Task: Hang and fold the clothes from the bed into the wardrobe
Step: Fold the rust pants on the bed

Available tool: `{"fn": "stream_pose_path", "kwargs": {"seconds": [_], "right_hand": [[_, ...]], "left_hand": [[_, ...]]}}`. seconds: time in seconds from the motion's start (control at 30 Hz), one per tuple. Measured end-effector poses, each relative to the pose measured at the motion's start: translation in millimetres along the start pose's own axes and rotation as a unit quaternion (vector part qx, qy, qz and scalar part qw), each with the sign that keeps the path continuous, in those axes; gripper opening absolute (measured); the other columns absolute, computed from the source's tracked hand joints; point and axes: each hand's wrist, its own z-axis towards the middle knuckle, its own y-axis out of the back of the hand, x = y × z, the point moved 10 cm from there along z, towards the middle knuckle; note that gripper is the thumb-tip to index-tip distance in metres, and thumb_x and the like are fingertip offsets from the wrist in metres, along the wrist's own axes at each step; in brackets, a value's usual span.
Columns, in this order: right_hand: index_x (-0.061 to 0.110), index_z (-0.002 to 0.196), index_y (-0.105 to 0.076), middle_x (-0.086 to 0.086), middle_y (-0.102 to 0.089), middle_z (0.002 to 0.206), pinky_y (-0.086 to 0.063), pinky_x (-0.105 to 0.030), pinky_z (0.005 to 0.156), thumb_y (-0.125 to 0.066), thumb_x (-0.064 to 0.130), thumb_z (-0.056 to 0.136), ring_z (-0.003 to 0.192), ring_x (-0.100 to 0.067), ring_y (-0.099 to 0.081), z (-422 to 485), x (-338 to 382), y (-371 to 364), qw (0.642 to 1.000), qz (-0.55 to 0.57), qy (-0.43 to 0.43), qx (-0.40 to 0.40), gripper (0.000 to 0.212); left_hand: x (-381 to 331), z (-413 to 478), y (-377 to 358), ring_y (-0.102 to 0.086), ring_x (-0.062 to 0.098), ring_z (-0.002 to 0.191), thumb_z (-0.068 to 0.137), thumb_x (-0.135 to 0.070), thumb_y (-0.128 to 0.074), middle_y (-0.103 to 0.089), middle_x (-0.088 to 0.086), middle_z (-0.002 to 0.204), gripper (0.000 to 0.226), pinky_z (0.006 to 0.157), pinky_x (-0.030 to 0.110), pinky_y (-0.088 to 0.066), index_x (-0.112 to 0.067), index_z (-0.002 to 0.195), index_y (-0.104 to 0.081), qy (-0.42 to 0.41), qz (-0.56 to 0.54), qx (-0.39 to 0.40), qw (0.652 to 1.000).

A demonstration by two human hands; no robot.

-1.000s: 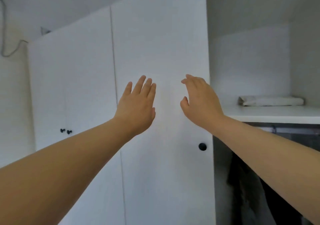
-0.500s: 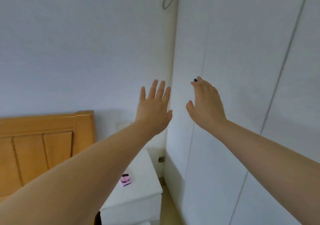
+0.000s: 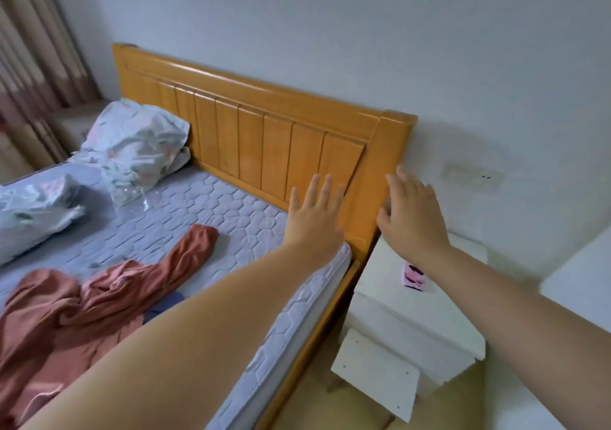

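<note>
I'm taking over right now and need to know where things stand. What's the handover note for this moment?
Left hand: open, empty, held out toward the headboard.
Right hand: open, empty, held out near the nightstand.
Things: a rust garment lies crumpled on the bed, with a dark blue piece peeking from under it. The wardrobe is not in view.
Done: cannot tell from this view.
Left: likely pick up the rust garment and the dark blue piece, then hang or fold them into the wardrobe.

Bare mattress [image 3: 211,218] beside rust garment [image 3: 99,300]
</note>
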Motion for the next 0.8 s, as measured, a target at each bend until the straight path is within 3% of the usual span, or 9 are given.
{"fn": "stream_pose_path", "kwargs": {"seconds": [0.3, 0.5, 0.67, 0.8], "right_hand": [[0.007, 0.149, -0.018, -0.013, -0.007, 0.159, -0.013, -0.045, 0.118, -0.044, 0.028, 0.097, 0.146, -0.026, -0.008, 31, 213, -155, 0.98, 0.063, 0.15, 0.114, 0.062], [0.006, 0.148, -0.022, -0.015, -0.011, 0.158, -0.014, -0.046, 0.117, -0.046, 0.025, 0.095, 0.146, -0.026, -0.011, 20, 345, -265, 0.957, 0.062, 0.213, 0.185, 0.062], [0.004, 0.147, -0.029, -0.018, -0.017, 0.157, -0.016, -0.045, 0.116, -0.054, 0.021, 0.088, 0.144, -0.029, -0.02, -17, 417, -362, 0.938, 0.086, 0.236, 0.24, 0.066], [0.007, 0.148, -0.026, -0.014, -0.015, 0.158, -0.012, -0.044, 0.116, -0.055, 0.024, 0.088, 0.145, -0.025, -0.017, -54, 452, -443, 0.914, 0.075, 0.271, 0.292, 0.069]], "left_hand": [[199, -75, -111, 0.013, 0.026, 0.147, 0.099, -0.045, -0.035, 0.013, 0.006, 0.16, 0.073, 0.118, 0.051, -0.001, -0.018, 0.153, 0.006, 0.161, -0.035, 0.043, 0.985], [317, -154, -224, 0.011, 0.024, 0.147, 0.096, -0.038, -0.042, 0.013, 0.003, 0.16, 0.075, 0.117, 0.05, -0.002, -0.02, 0.153, 0.004, 0.284, -0.1, 0.097, 0.949], [372, -221, -326, 0.006, 0.024, 0.148, 0.096, -0.034, -0.045, 0.008, 0.005, 0.161, 0.075, 0.116, 0.05, -0.008, -0.02, 0.153, 0.0, 0.374, -0.139, 0.144, 0.906], [386, -264, -407, 0.001, 0.026, 0.147, 0.095, -0.033, -0.045, 0.005, 0.007, 0.161, 0.073, 0.114, 0.048, -0.011, -0.021, 0.153, -0.003, 0.421, -0.153, 0.183, 0.875]]}}
